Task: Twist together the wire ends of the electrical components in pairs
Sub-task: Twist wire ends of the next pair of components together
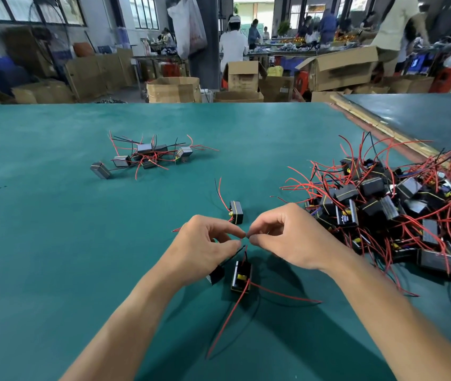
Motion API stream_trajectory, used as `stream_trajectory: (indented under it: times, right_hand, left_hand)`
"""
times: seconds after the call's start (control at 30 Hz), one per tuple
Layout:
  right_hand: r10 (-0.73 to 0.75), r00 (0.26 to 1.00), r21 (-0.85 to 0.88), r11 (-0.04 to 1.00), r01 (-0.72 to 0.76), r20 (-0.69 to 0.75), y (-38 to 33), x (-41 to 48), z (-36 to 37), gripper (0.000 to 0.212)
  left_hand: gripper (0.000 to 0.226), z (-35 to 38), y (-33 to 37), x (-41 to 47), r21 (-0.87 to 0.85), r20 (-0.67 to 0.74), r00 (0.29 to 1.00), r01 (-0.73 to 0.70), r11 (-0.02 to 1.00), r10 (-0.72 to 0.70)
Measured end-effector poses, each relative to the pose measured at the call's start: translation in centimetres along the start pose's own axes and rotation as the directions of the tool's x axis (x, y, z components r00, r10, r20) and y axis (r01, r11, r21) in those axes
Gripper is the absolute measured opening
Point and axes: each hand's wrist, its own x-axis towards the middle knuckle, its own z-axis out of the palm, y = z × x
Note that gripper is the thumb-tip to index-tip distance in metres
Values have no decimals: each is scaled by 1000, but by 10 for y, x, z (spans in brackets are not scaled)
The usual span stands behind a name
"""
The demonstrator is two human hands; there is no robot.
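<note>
Wire ends (246, 237) are held between the two hands above the near middle of the desk (53, 215). The left hand (205, 243) has its grip clamped on them from the left with thumb and forefinger. The right hand (287, 237) has its grip clamped on them from the right in the same way. The fingertips of the two hands almost touch. Whether the ends are already twisted is too small to tell.

Just below the pinch sits a near component (241, 276), a black block with a yellow part. One red lead rises from it toward the fingers, and two longer red leads trail toward the near edge and to the right. A second component (216, 274) shows partly under the left hand, with a black lead running up toward the pinch. A third component (236, 212) lies on the desk just beyond the hands, its red and black leads pointing toward the far edge.

A cluster (147, 156) of several components with tangled leads lies left of centre, toward the far edge and well apart from the hands. A large pile (397, 210) of components with loose red and black leads covers the right edge, near the right hand.

Beyond the far edge stand boxes (173, 90) and people (232, 48) at other benches.
</note>
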Motion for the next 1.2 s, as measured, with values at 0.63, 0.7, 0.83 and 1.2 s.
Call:
stream_trajectory:
  times: [0.63, 0.7, 0.83, 1.2]
  right_hand:
    - [-29, 999, -60, 998, 28, -18, -4, -1, 3, 11]
    - [-29, 1000, -86, 996, 29, -8, -6, -2, 2, 7]
    - [-24, 1000, -130, 991, 24, 0, -8, -3, 0, 5]
    - [272, 949, 82, 954, -287, 157, -14, -2, 1, 26]
  left_hand:
    - [11, 2, 8, -4, -23, 30, 999, 29, 999, -29]
    - [11, 3, 8, -4, -16, 18, 999, 30, 999, -30]
    - [13, 4, 8, -4, -14, 3, 999, 32, 999, -32]
    - [16, 7, 10, -8, 164, -10, 986, -164, 973, 168]
